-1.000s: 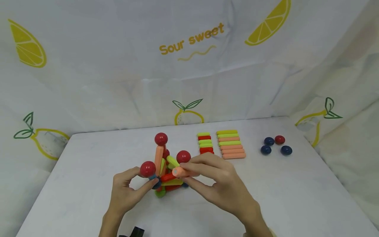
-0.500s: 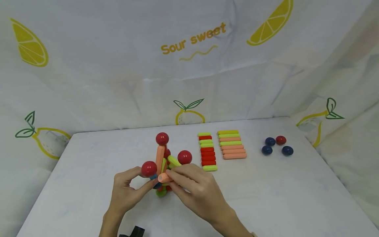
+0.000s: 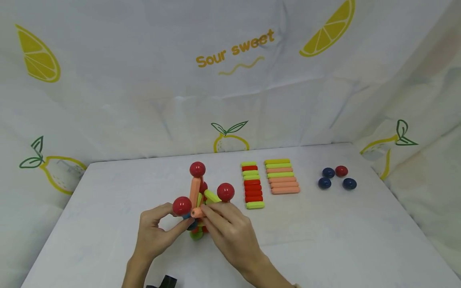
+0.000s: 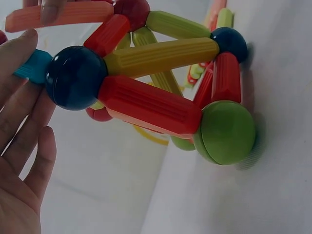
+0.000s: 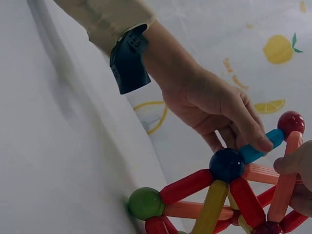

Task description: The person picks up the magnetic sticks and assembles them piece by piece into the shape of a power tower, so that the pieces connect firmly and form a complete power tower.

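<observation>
A magnetic stick-and-ball frame stands on the white table, with a green ball [image 4: 226,131] at its base and a dark blue ball [image 4: 75,78] above. My left hand [image 3: 155,230] grips a short blue stick [image 5: 251,154] between thumb and fingers; this stick joins the dark blue ball to a red ball [image 3: 181,206]. At the frame's right side, my right hand [image 3: 232,236] pinches an orange magnetic stick [image 4: 78,13]. One end of that stick meets a red ball [image 4: 131,12]; its other end points toward the red ball by my left hand.
Behind the right hand lie a column of short red and green sticks [image 3: 253,188] and a column of longer orange and green sticks [image 3: 282,180]. Farther right sit loose dark blue balls [image 3: 349,183] and a red ball [image 3: 341,171]. A printed white cloth [image 3: 144,100] hangs behind.
My right hand has moved left with the orange stick, bringing it close to the left hand's fingers. The left hand keeps its grip on the blue stick.
</observation>
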